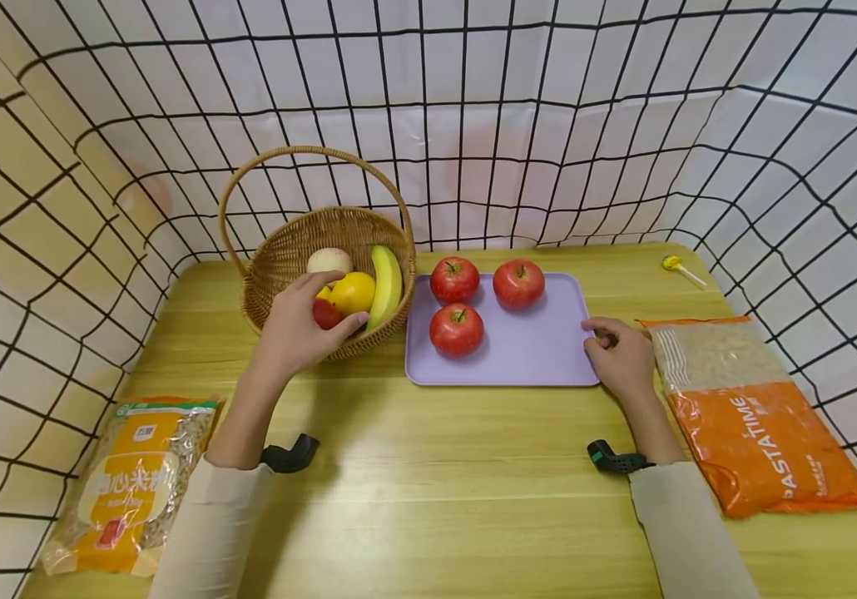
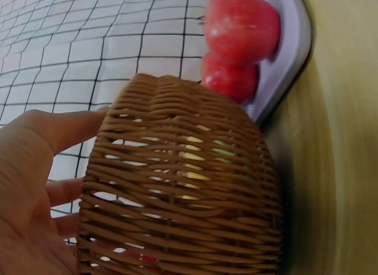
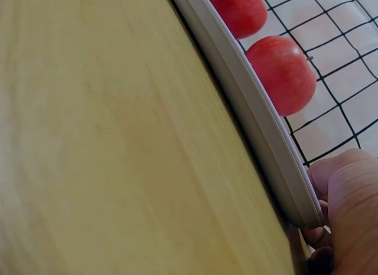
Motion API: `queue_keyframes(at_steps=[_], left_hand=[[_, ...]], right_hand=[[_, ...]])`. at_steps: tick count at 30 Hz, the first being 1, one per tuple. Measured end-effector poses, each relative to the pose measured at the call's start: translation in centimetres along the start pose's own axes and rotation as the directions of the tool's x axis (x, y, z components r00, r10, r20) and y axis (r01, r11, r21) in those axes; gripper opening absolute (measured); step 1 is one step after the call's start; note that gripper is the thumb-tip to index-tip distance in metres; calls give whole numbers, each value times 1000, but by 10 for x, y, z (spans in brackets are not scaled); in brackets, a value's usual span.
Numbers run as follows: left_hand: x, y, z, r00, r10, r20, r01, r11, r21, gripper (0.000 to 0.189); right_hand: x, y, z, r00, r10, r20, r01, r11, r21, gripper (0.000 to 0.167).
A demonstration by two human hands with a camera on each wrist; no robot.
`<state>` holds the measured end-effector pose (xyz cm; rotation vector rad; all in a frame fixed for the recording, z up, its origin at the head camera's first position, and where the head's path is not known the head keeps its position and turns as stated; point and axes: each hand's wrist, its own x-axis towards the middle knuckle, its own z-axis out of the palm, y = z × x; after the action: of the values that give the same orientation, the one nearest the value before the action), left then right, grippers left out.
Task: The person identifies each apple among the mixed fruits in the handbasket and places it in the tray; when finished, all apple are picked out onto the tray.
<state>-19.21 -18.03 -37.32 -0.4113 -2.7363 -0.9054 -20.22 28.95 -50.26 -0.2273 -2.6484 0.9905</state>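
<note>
My left hand (image 1: pixel 301 320) is over the front of a wicker basket (image 1: pixel 271 274), thumb and fingers spread apart. Beneath it are a red fruit (image 1: pixel 327 314), partly hidden, and a yellow lemon-like fruit (image 1: pixel 354 293). A banana (image 1: pixel 386 287) and a pale pinkish round fruit (image 1: pixel 329 260) also lie in the basket. In the left wrist view the basket's woven side (image 2: pixel 183 186) hides most of the fruit. My right hand (image 1: pixel 623 356) pinches the right rim of a lilac tray (image 1: pixel 541 353). Three red apples (image 1: pixel 457 330) sit on the tray's left and middle.
A bag of orange-labelled pasta (image 1: pixel 765 424) lies at the right, beside my right forearm. Another bag with an orange label (image 1: pixel 132 491) lies at the front left. A yellow lollipop (image 1: pixel 674 264) is at the back right. White grid-patterned cloth (image 1: pixel 488 125) encloses the table.
</note>
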Motion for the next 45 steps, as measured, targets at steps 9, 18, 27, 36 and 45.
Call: queue_keyframes(at_steps=[9,18,27,36,45], left_hand=[[2,-7,-11,995,-84,52,80,993,82,72],[7,-11,-14,977,-144,158,123,983,139,72],[15,-11,-18,926,-235,296,174,960,218,78],[20,-13,-16,894,-302,331,212,936,283,77],[23,-13,-16,886,-304,350,191,927,322,68]], right_hand=[[-1,-1,1,1000,-1,0,1,1000,3,27],[0,-1,0,1000,6,-2,-6,1000,-3,27],[-1,-3,-1,1000,12,-10,-12,1000,-8,26],[0,-2,0,1000,1,-9,-1,1000,-4,26],[-1,-4,-2,1000,3,-11,-3,1000,8,26]])
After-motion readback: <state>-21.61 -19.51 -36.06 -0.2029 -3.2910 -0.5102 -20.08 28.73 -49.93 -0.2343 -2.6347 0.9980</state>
